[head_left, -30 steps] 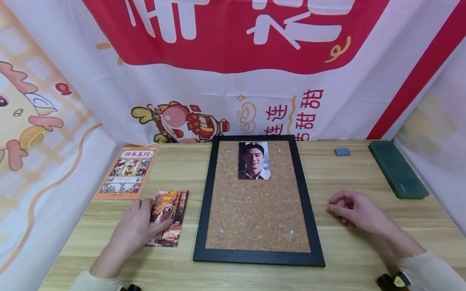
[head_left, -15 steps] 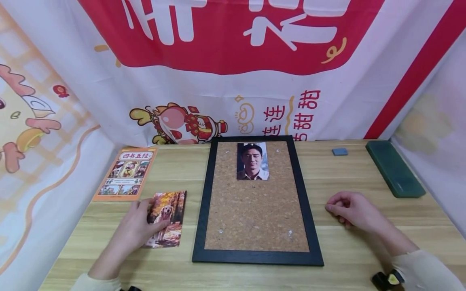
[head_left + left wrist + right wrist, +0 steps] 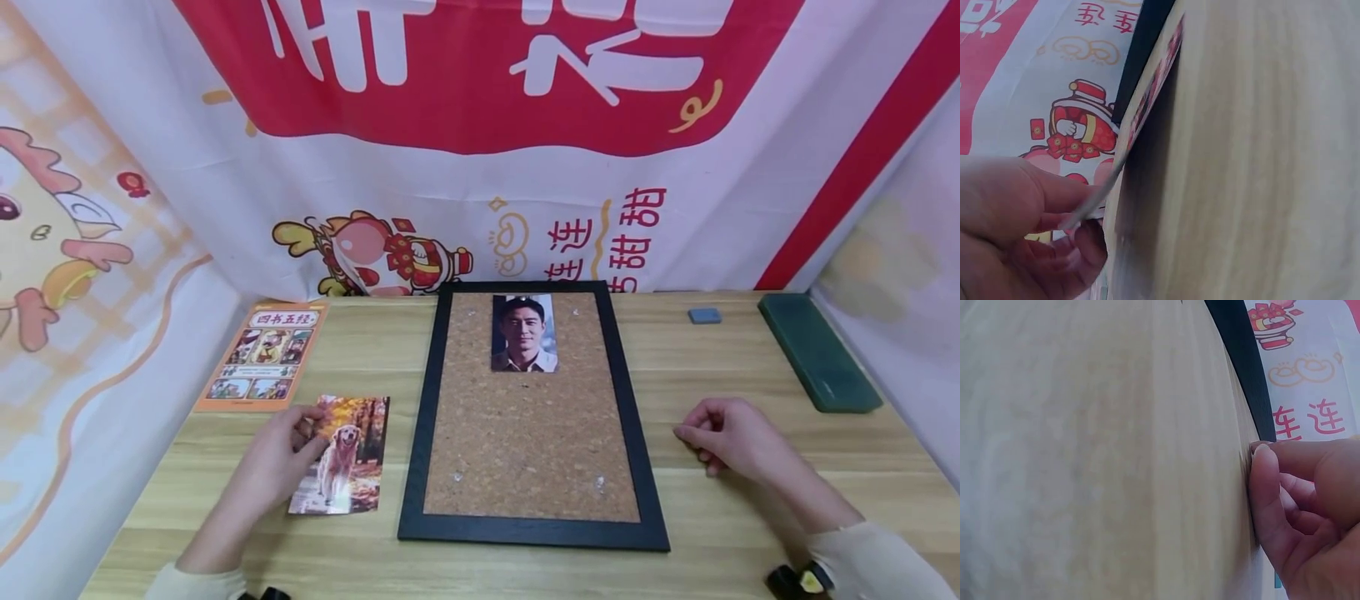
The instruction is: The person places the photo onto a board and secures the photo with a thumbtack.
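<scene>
My left hand (image 3: 281,454) pinches the left edge of a photo of a golden retriever (image 3: 343,467) among autumn leaves. In the left wrist view the held edge of the photo bends up off the table, while its far end stays low. To its right lies a black-framed cork board (image 3: 525,450). A portrait photo (image 3: 523,333) sits at the top of the board, with a small pin-like spot at its upper edge. My right hand (image 3: 731,437) rests on the table right of the board, fingers loosely curled, thumb tip against the index finger. Nothing is visible in it.
An orange comic-style booklet (image 3: 262,358) lies at the back left. At the back right are a small blue block (image 3: 704,316) and a long dark green case (image 3: 821,354). Small clear or silvery bits (image 3: 600,482) sit near the board's corners. A printed cloth (image 3: 480,217) hangs behind the table.
My left hand has shifted its fingers back to the dog photo's left edge and lifted that side slightly, uncovering more of the picture. The right hand stays in place.
</scene>
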